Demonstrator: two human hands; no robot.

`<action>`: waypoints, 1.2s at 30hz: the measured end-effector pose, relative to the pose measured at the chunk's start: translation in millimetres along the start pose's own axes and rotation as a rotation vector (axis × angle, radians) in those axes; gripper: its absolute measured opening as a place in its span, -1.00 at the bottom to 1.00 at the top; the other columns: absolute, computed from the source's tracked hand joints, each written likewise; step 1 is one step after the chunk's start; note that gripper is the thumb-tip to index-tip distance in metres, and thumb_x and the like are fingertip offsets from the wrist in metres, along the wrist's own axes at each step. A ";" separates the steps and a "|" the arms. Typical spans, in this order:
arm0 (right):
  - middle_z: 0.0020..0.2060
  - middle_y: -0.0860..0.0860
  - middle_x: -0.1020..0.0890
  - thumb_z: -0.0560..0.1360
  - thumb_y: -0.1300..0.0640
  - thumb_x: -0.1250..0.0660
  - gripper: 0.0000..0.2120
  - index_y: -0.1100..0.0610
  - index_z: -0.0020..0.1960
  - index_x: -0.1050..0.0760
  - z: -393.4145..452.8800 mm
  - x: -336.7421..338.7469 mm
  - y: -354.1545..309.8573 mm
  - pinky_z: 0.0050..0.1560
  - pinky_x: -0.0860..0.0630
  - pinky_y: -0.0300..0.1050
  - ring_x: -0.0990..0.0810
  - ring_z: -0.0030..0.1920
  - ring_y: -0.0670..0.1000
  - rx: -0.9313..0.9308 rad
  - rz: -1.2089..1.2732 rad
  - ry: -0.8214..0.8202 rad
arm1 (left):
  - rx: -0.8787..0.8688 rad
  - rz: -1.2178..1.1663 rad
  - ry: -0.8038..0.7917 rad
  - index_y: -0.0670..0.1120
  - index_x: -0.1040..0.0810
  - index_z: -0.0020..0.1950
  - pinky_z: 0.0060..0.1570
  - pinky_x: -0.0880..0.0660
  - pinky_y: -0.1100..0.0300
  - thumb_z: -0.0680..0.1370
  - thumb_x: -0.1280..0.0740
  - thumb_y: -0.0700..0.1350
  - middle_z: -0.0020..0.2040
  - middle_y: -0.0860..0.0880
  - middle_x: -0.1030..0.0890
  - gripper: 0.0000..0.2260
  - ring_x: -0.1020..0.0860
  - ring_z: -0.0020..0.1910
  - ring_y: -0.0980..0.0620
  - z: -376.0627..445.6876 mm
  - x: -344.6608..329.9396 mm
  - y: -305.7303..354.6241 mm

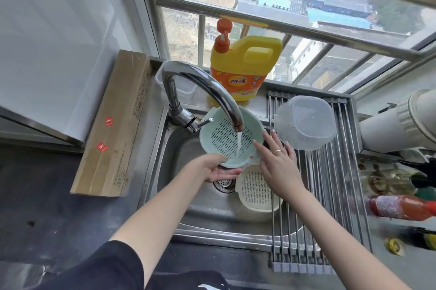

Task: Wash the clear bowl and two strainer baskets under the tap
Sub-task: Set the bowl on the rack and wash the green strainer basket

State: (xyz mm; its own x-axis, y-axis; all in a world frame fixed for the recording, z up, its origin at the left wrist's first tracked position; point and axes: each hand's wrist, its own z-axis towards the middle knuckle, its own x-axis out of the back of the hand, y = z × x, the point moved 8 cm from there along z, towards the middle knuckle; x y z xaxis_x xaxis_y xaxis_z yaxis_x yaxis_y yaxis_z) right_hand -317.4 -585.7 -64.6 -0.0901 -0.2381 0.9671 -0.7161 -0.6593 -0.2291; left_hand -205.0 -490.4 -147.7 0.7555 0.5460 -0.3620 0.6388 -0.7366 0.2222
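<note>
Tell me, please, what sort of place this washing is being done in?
Most likely a home kitchen, high up: a steel sink with a running tap, a dish soap jug on the windowsill, and sauce bottles beside it.

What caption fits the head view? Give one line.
Left hand holds pale green strainer basket under the running steel tap; open right hand touches its rim.

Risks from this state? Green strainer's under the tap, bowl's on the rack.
1. The left hand grips the green strainer by its near rim only; the right hand is open beside it, so it may slip.
2. The clear bowl sits tilted on the drying rack and might roll.
</note>
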 end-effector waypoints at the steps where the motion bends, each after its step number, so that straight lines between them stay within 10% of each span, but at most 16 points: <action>1: 0.51 -0.02 -0.18 0.53 0.00 0.00 -0.53 -0.03 0.41 -0.36 0.0 2.5 -0.2 0.47 0.01 0.11 0.00 0.53 -0.03 -0.002 0.033 0.013 | 0.004 -0.009 -0.015 -0.30 -0.42 0.11 -0.32 -0.62 0.01 0.64 -0.07 -0.26 -0.32 -0.28 -0.65 -0.82 -0.67 -0.41 -0.12 -0.6 0.1 -0.5; 10: 0.50 -0.06 -0.14 0.59 0.13 -0.22 -0.55 -0.07 0.45 -0.23 -7.5 10.7 -3.6 0.44 -0.08 -0.09 -0.06 0.50 -0.09 -0.219 0.693 0.128 | 0.067 -0.207 -0.145 -0.33 -0.49 -0.03 -0.30 -0.61 0.03 0.62 -0.08 -0.33 -0.34 -0.24 -0.65 -0.80 -0.67 -0.41 -0.08 -23.4 -22.5 -12.4; 13: 0.32 -0.07 -0.45 0.56 0.16 -0.25 -0.53 0.03 0.44 -0.23 -5.5 -15.0 -14.4 0.18 -0.42 -0.32 -0.48 0.23 -0.18 -0.478 1.030 -0.071 | -0.002 -0.439 -0.138 -0.30 -0.48 -0.04 -0.23 -0.60 -0.01 0.63 -0.04 -0.33 -0.33 -0.26 -0.65 -0.77 -0.66 -0.42 -0.12 -23.6 -31.8 -16.0; 15: -0.04 -0.03 -0.62 0.55 0.16 -0.22 -0.79 0.13 0.18 -0.45 4.3 -22.6 -16.0 -0.21 -0.50 -0.37 -0.60 -0.09 -0.13 -0.511 0.821 -0.110 | -0.033 -0.573 -0.098 -0.30 -0.48 -0.08 -0.20 -0.61 -0.03 0.65 -0.03 -0.29 -0.37 -0.28 -0.64 -0.74 -0.65 -0.46 -0.14 -19.1 -32.9 -21.5; 18: -0.16 0.13 -0.61 0.54 0.10 -0.19 -0.80 0.24 -0.08 -0.45 25.2 -25.4 -18.7 -0.19 -0.45 -0.04 -0.58 -0.11 0.16 -0.520 0.516 -0.129 | -0.061 -0.734 -0.025 -0.29 -0.47 -0.06 -0.34 -0.59 -0.03 0.66 -0.02 -0.24 -0.43 -0.26 -0.63 -0.73 -0.63 -0.51 -0.14 -13.3 -32.0 -30.8; 25: -0.06 0.08 -0.64 0.60 -0.17 0.02 -0.52 0.11 0.06 -0.55 63.7 -18.8 -49.7 -0.18 -0.40 -0.10 -0.63 -0.01 0.15 -0.331 -0.184 -0.261 | -0.079 -1.077 -0.010 -0.32 -0.42 -0.17 -0.52 -0.55 0.08 0.67 -0.04 -0.17 -0.51 -0.24 -0.59 -0.67 -0.56 -0.30 -0.16 -13.7 -39.3 -35.0; 33: -0.22 0.03 -0.54 0.59 -0.09 -0.11 -0.63 0.23 -0.05 -0.42 47.1 -44.6 -33.5 -0.14 -0.45 -0.02 -0.52 -0.16 0.07 -0.357 0.609 -0.359 | -0.085 -1.193 0.002 -0.34 -0.47 -0.11 -0.56 -0.53 -0.01 0.65 -0.09 -0.25 -0.43 -0.29 -0.62 -0.75 -0.62 -0.53 -0.18 -18.7 -34.1 -36.0; 36: -0.14 0.00 -0.56 0.54 -0.13 -0.20 -0.68 0.13 0.03 -0.42 46.1 -39.3 -27.2 -0.08 -0.45 -0.01 -0.53 -0.09 0.06 -0.357 0.475 -0.311 | -0.073 -1.147 0.002 -0.36 -0.45 -0.11 -0.54 -0.54 -0.02 0.66 -0.05 -0.23 -0.42 -0.31 -0.62 -0.71 -0.62 -0.53 -0.19 -19.6 -38.5 -39.6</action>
State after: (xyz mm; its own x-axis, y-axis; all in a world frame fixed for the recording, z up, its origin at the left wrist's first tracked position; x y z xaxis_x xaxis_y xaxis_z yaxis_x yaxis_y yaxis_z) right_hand -262.5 -591.3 -101.5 -0.2866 -0.6741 0.6808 -0.8376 -0.1688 -0.5196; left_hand -256.5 -474.4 -124.8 -0.2761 0.8811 -0.3839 0.9579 0.2196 -0.1850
